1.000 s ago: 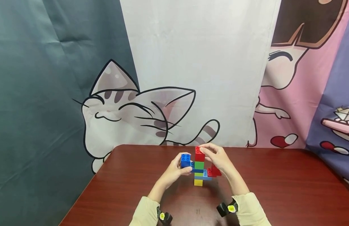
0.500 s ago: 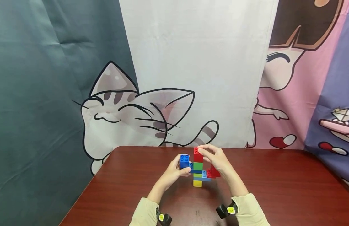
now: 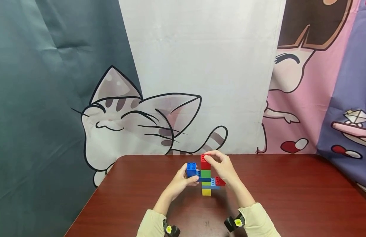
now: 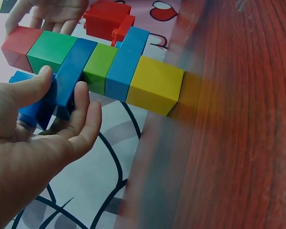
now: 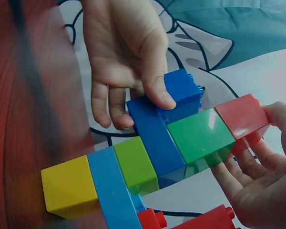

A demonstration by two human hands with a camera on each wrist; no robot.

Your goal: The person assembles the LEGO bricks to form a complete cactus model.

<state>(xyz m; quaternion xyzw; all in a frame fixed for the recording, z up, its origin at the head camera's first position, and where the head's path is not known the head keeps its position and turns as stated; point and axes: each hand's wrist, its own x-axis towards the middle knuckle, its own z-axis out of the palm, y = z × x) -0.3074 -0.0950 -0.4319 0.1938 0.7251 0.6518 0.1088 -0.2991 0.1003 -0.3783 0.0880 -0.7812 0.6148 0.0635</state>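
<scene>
A tower of toy building bricks stands on the table: yellow brick (image 3: pixel 206 192) lowest, then a light blue one (image 4: pixel 127 64), a lime one (image 5: pixel 136 163), a dark blue one (image 5: pixel 158 143), a green one (image 3: pixel 205 173) and a red one (image 3: pixel 205 162) on top. My left hand (image 3: pixel 178 183) holds the dark blue side arm, its thumb against it below the upright blue brick (image 3: pixel 191 169). The top red brick is pinched between thumb and fingers of my right hand (image 3: pixel 225 168). More red bricks (image 4: pixel 107 20) sit on the light blue brick's outer end, partly behind the right hand.
The brown wooden table (image 3: pixel 289 194) has its far edge just behind the tower. A cloth backdrop (image 3: pixel 212 65) with a cartoon cat hangs beyond it. Each wrist carries a small black camera (image 3: pixel 234 223).
The whole head view has shifted slightly, so tower and hands appear a little further left. My right hand now covers more of the side red bricks. Both holds look the same.
</scene>
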